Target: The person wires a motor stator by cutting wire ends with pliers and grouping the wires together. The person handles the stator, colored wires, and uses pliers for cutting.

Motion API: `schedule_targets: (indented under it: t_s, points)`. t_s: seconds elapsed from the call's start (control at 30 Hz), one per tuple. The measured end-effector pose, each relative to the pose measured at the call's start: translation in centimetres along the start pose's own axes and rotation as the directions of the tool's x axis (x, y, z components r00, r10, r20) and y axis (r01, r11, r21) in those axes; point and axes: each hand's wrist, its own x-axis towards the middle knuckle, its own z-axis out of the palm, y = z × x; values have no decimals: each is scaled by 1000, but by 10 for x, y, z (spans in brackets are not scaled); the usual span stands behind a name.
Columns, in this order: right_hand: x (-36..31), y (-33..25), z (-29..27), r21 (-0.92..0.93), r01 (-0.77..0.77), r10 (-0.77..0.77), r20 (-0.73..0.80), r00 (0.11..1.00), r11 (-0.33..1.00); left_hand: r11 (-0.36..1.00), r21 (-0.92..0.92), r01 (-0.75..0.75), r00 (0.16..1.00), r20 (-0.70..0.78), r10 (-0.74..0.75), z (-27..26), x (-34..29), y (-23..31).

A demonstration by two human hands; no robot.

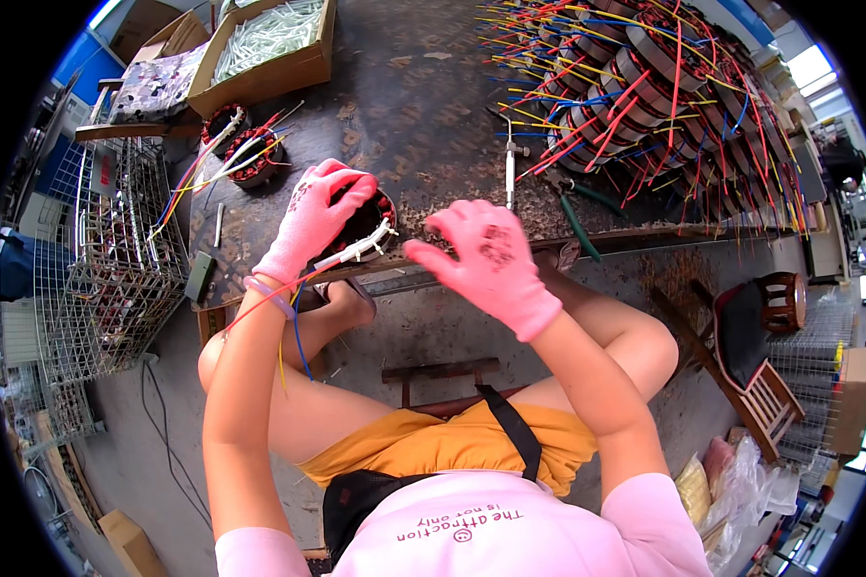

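Now your left hand (pixel 316 213) curls its fingers over a wire ring (pixel 387 206); right hand (pixel 491 255) half-open, empty, just right.

Workshop | stacked wire-wound cores (pixel 642 77) | worn workbench (pixel 404 96) | green-handled pliers (pixel 577 227) | wire-mesh cages (pixel 106 279)

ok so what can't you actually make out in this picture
From the head view:
- Left part of the ring: covered by the left hand.
- Palm of the right hand: turned away from the camera, hidden behind the back of that hand.
- Far end of the box: cut off by the upper edge.
- Number of rings in the stack: those in front hide others.
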Motion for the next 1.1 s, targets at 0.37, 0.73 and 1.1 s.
schedule_targets:
  t_s: [0.37,0.73,1.1]
  points:
    - [6,-4,-14,235,-277,113,538,835,932,998,-43,48,998,-35,-49,2,-5,4]
    - [7,-21,-9,200,-26,-48,360,932,979,989,2,151,982,-116,-150,11,-15,11]
    - [16,-40,13,29,150,-152,281,948,988,987,22,162,974,-167,-156,21,-14,15]
